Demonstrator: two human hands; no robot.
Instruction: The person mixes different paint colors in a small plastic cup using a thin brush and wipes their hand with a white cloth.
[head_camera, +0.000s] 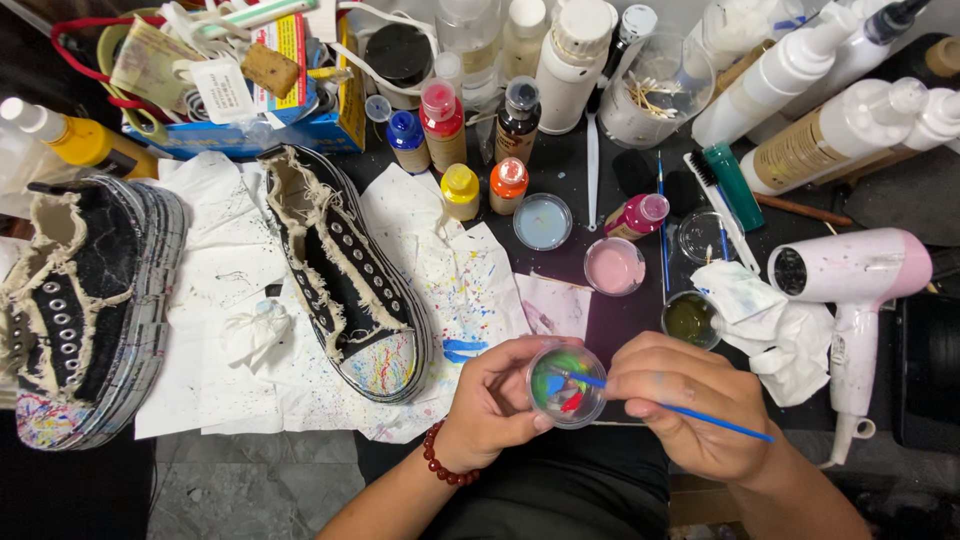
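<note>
In the head view, the left hand (495, 395) is curling its fingers around a small clear cup (566, 385), gripping it by the rim and wall and holding it low in the middle, just above the near edge of the table (600, 165). Blobs of green, blue and red paint are lying inside the cup. A red bead bracelet (440, 462) is sitting on that wrist.

The right hand (690, 400) is pinching a thin blue brush (680, 408) with its fingers closed tight on the handle; the brush tip is dipping into the cup, touching the paint.

A black shoe (345, 270) with a frayed cloth edge and a paint-speckled toe cap is lying on spattered white paper (230, 290) just left of the hands. A second black shoe (85, 310) is lying further left, near the table edge.

Beyond the hands, a pink dish (614, 266) and a pale blue dish (543, 221) are sitting open, with small paint bottles (443, 125) standing behind them. A green-filled dish (690, 318) is sitting just beside a crumpled white cloth (765, 320). A pink hair dryer (860, 275) is lying at the right, its nozzle pointing at the cloth. Tall white bottles (800, 65) are leaning at the far right.
</note>
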